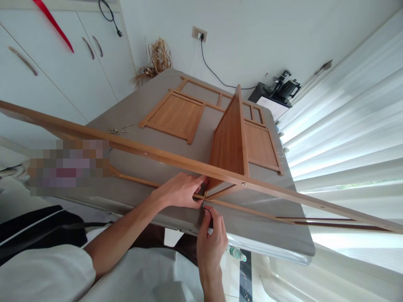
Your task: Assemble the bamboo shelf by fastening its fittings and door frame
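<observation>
A wooden frame [151, 156] with long rails stands on edge along the near side of the table, a wooden panel [227, 140] joined upright to it. My left hand [179, 191] is closed round the joint where a panel corner meets the lower rail [239, 207]; its thumb and fingers sit on either side of the wood. Just below, my right hand [212, 235] pinches a small silvery metal piece [204, 204] against the outside of that joint. The piece is too small to tell whether it is a screw or a hex key.
On the grey-covered table [132, 105] lie a flat wooden panel frame [178, 116], another panel [261, 142] and a pile of metal screws [113, 131]. A black kettle [287, 89] stands behind. A bottle [235, 253] is on the floor. Another person is at the left.
</observation>
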A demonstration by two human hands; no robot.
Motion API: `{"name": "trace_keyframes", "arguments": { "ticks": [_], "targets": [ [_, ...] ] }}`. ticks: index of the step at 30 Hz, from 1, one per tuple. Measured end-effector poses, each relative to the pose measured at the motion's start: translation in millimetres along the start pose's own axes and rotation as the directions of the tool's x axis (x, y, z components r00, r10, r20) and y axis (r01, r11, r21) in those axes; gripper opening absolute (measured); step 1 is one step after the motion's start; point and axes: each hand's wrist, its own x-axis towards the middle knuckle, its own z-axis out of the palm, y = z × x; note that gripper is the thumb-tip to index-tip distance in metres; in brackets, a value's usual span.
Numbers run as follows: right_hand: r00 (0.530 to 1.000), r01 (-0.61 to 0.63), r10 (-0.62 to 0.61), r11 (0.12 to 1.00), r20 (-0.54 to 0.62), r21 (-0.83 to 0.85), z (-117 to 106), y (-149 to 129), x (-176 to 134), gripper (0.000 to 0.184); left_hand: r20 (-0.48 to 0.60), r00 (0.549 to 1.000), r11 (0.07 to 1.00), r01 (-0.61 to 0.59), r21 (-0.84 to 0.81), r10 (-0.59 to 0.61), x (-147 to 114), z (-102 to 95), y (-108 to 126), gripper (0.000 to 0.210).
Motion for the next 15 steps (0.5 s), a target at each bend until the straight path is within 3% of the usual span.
{"name": "trace_keyframes", "arguments": {
  "ticks": [5, 15],
  "targets": [
    [0.997, 0.077, -0.077, 0.996, -0.006, -0.034, 1.7, -1.5, -1.5, 0.024, 0.012, 1.000, 1.000, 0.000, -0.012, 0.000, -0.2, -2.2, -0.4, 0.030],
    [0.996, 0.031, -0.029, 0.999, -0.083, 0.023, 6.4, -4.5, -0.6, 0.021, 0.027, 1.000, 1.000, 0.016, -0.024, -0.016, -0.3, -7.2, 0.5, 0.028]
  ]
}}
